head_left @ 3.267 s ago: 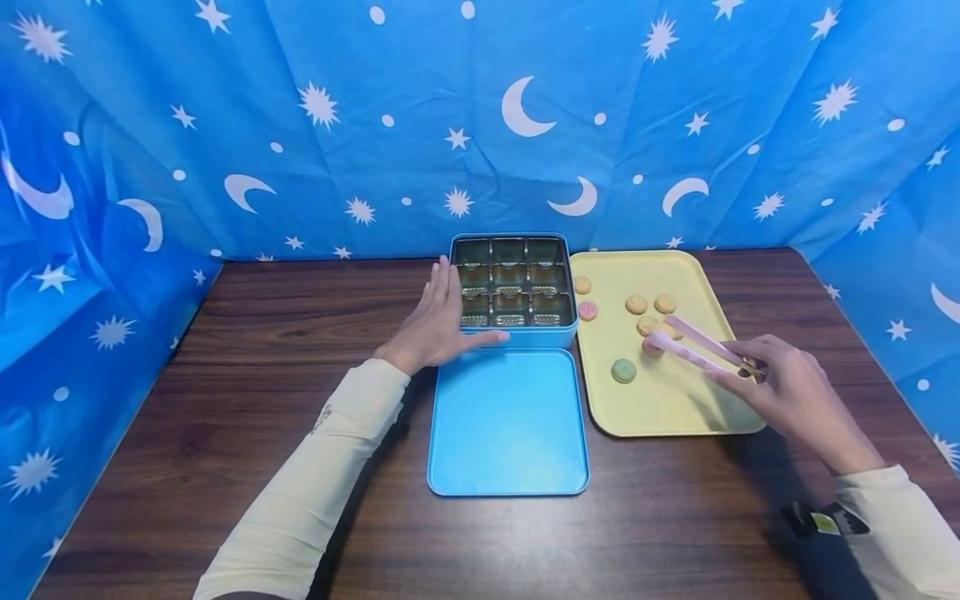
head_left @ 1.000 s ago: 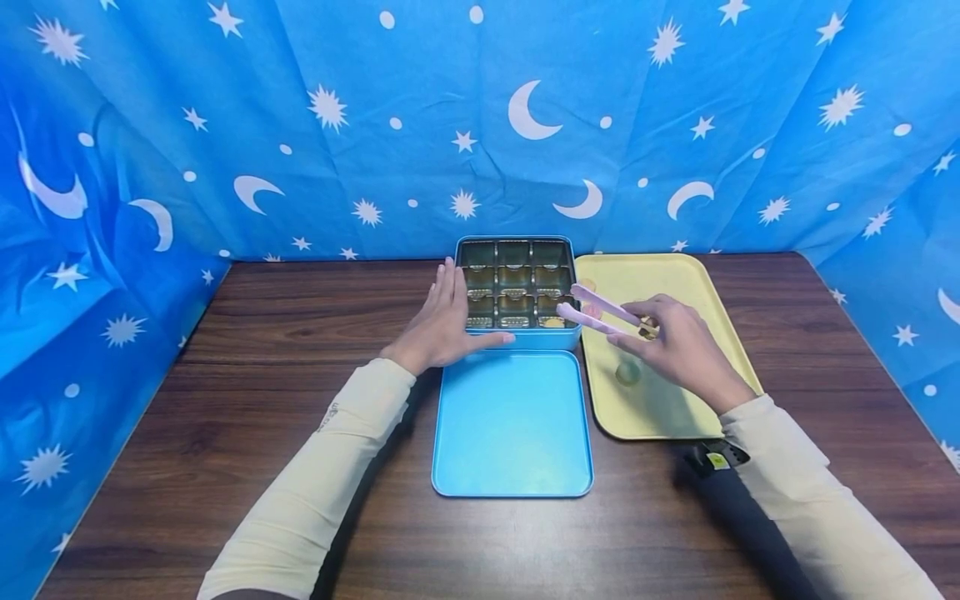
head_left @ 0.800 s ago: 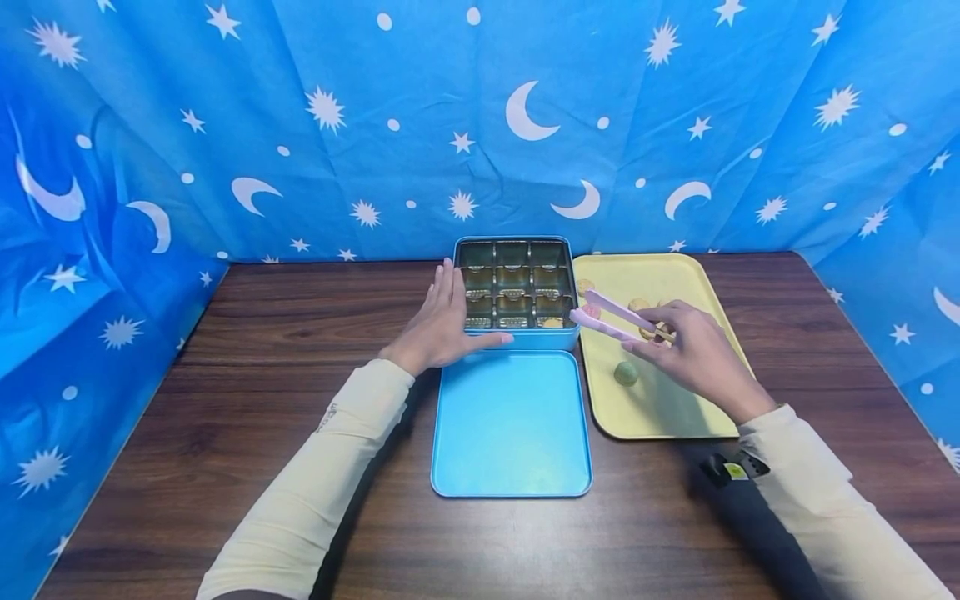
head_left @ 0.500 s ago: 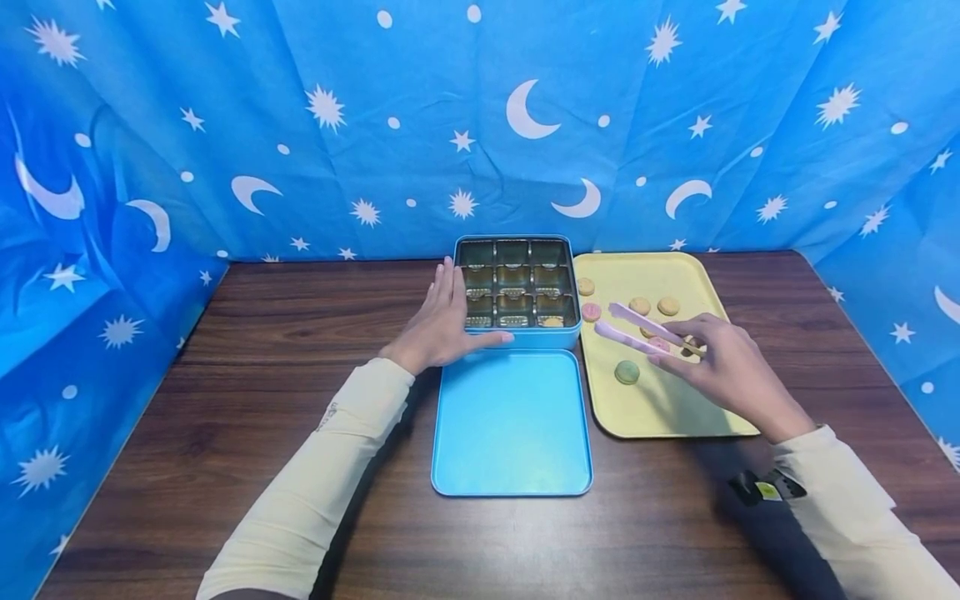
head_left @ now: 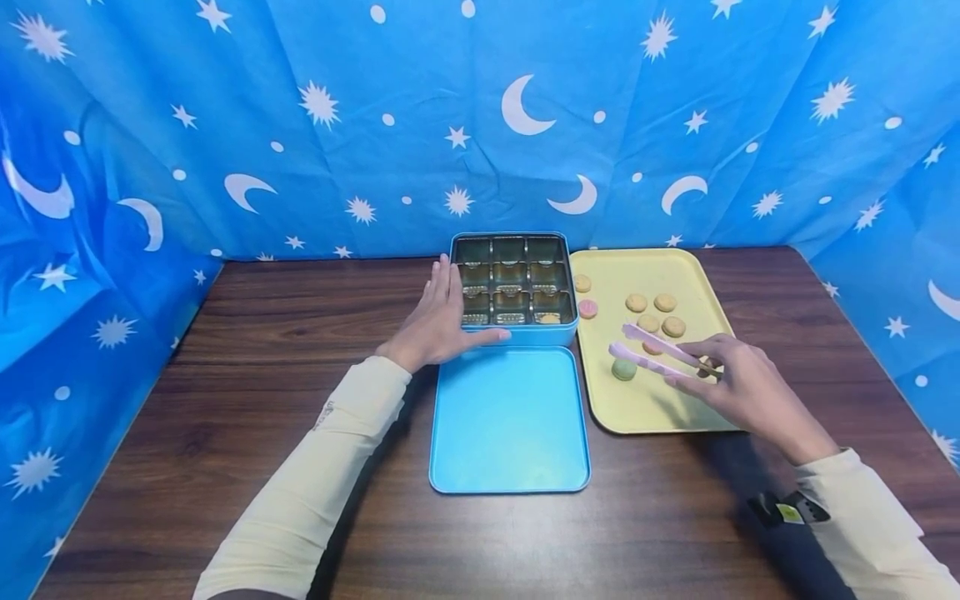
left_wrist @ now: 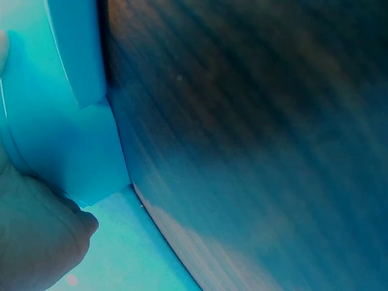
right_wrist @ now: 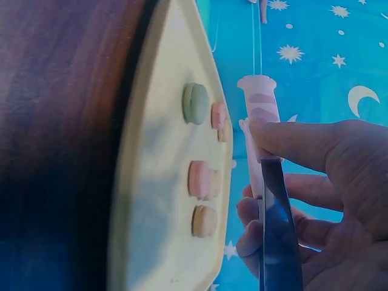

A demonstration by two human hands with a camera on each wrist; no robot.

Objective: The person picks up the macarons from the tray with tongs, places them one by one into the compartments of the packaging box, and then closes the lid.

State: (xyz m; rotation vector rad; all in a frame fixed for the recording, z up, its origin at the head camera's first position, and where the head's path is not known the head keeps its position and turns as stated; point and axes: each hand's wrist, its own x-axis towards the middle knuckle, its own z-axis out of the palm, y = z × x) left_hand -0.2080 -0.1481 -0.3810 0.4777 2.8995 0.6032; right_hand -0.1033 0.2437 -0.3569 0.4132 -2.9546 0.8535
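Tongs (head_left: 647, 361) Poised Over a Tray (head_left: 705, 279)

Pale stretch-fabric sleeves (head_left: 300, 483) are covering both forearms, the frame cutting them off; lettering on the left one is appearing too small to read. A black wrist strap (head_left: 813, 508) is bearing a yellow label (head_left: 789, 513), its marking illegible. A smooth, round-cornered blue lid (head_left: 510, 421) is lying beyond. The right hand (head_left: 750, 392) is gripping the tongs, metal-bodied with spread pink tips. Below, the matte yellow tray is carrying round green (head_left: 623, 370), pink (head_left: 587, 309) and yellow macarons (head_left: 665, 302), the tongs partly hiding a second pink one. The left hand (head_left: 423, 329), fingers straight and grasping nothing, is resting against the blue tin (head_left: 536, 335). Its glossy nine-compartment insert (head_left: 509, 292) is holding one yellow piece (head_left: 551, 318), near right. Creased star-and-moon cloth (head_left: 420, 67) is hanging behind
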